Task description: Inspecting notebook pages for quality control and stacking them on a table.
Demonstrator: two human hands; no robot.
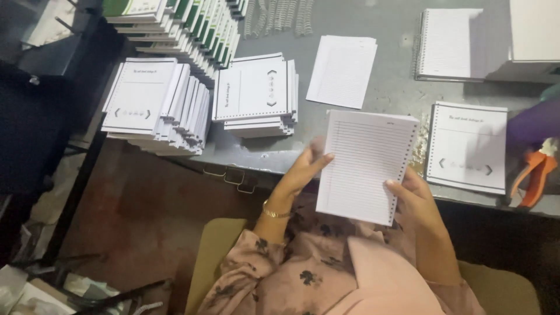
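Both your left hand (300, 172) and right hand (415, 195) grip a lined, edge-punched paper stack (364, 166), tilted above the grey table (396, 87).

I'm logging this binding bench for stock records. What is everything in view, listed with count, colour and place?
Lined page block: one, white, punched along its right edge, held in both hands.
Unbound page stacks: many, white, fanned at table's left.
Green-edged stacks: a row, top left.
Loose lined sheets: one small pile, white, table centre.
Spiral-bound notebooks: two, white, at right.
Wire coils: several, silver, top centre.
Pliers: one, orange handles, far right.
Table: one, grey.
Left hand: gold bracelet on its wrist, gripping the block's left edge.
Right hand: gripping its lower right edge.
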